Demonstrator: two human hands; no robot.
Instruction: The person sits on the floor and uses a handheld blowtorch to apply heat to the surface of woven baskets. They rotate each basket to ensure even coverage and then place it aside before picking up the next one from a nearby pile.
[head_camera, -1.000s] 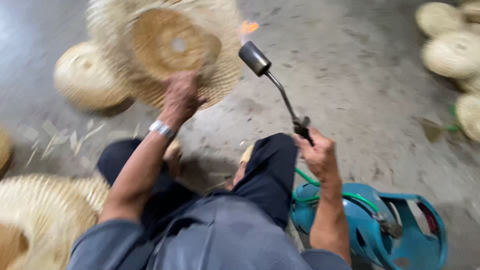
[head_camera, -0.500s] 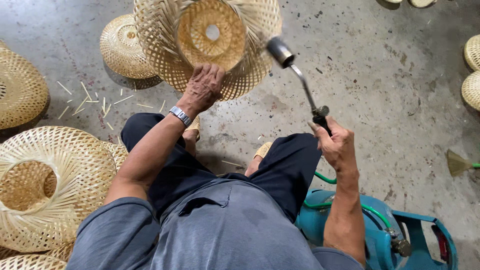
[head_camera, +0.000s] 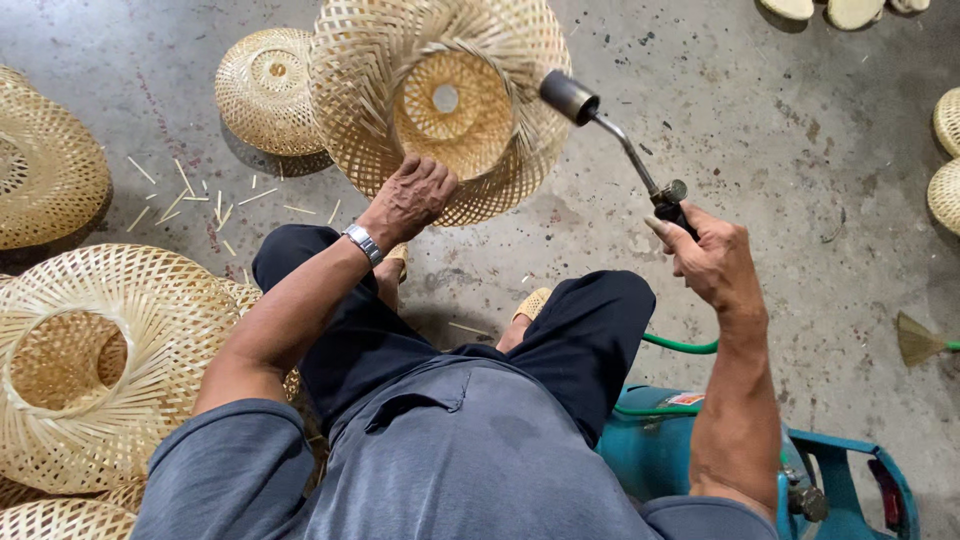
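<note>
Both hands are busy holding things. Right hand (head_camera: 712, 262) is wrapped tight around the black handle of a gas torch (head_camera: 620, 140), and the metal tube goes up and left to a round nozzle right next to the edge of a woven bamboo lampshade (head_camera: 440, 100). Left hand (head_camera: 408, 198) grips the lower rim of that lampshade and holds it tilted, so you can look down into its open middle. A silver wristwatch (head_camera: 362, 243) sits on the left wrist.

Closest to the camera is the person's grey shirt and dark trousers. They sit low with knees apart, and tan sandals (head_camera: 533, 302) peek out between the legs. By the right elbow stands a teal gas bottle (head_camera: 700, 470) with a green hose (head_camera: 680, 347) curling from it.

On the left lies another big woven shade (head_camera: 110, 360), hole up. Thin bamboo bits (head_camera: 200, 200) are scattered on the grey concrete floor (head_camera: 800, 180). Farther off, a smaller round shade (head_camera: 268, 90) lies just behind the held one, touching or nearly so. More shades sit at the left edge (head_camera: 45, 180) and the right edge (head_camera: 945, 160).
</note>
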